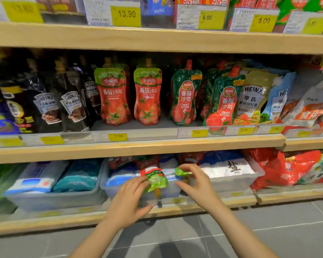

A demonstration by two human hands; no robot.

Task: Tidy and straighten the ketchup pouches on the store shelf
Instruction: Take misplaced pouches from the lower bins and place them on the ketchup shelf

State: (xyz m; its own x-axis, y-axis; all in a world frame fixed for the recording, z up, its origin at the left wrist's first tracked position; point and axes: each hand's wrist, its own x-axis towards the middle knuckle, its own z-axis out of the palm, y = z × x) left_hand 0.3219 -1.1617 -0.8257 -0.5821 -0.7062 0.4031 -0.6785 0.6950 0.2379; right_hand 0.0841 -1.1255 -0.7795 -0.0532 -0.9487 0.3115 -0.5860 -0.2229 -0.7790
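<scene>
Clear bin (108, 192), ketchup pouches (156, 180), hands (128, 200) gripping

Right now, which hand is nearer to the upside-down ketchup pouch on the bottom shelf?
Left. The left hand touches the upside-down ketchup pouch from its left side; the right hand is just right of it, pinching another green pouch top.

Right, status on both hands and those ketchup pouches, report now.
Left hand gripping a green-topped pouch at the lower shelf. Right hand pinching a second pouch. Two matching pouches upright on the middle shelf. Nothing blocking.

Four ketchup pouches (147, 92) upright on middle shelf (138, 146).
</scene>
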